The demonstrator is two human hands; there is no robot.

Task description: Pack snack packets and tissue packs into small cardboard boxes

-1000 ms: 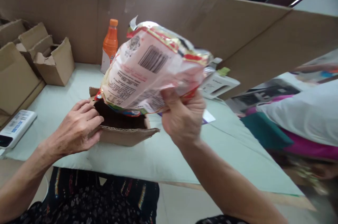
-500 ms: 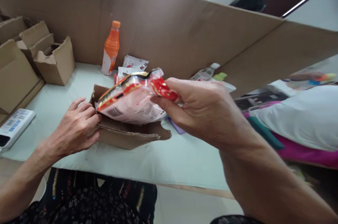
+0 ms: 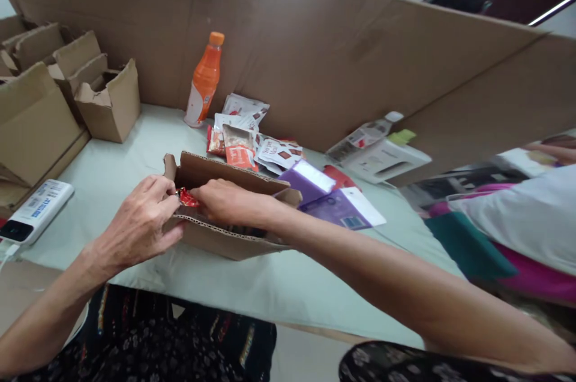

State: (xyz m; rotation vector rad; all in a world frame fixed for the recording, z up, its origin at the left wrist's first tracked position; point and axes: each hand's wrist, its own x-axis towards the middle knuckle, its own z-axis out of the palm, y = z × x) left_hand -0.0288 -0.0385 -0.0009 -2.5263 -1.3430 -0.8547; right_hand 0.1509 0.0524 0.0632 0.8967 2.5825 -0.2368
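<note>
An open cardboard box (image 3: pixel 229 243) stands on the table in front of me. My left hand (image 3: pixel 146 214) grips the left end of its rim, fingers curled over the edge and thumb outside. Inside the box is my right hand (image 3: pixel 227 202), closed at a red plastic food bag (image 3: pixel 186 198). Only a small red part of that bag shows by the fingertips; the rest is hidden by the hand and the box wall. Just behind the box lie several snack packets (image 3: pixel 240 151) in white, red and orange.
An orange drink bottle (image 3: pixel 204 82) stands behind the box. Purple packages (image 3: pixel 330 205), a clear bottle (image 3: pixel 364 136) and a white container (image 3: pixel 389 160) lie to the right. Small cartons (image 3: pixel 110 103) and a white power bank (image 3: pixel 36 214) are at left. Another person's sleeve (image 3: pixel 517 208) is at far right.
My right hand has lowered the red bag from above the box down into it and moved left. My left hand stays at the box's left end. The view has shifted slightly.
</note>
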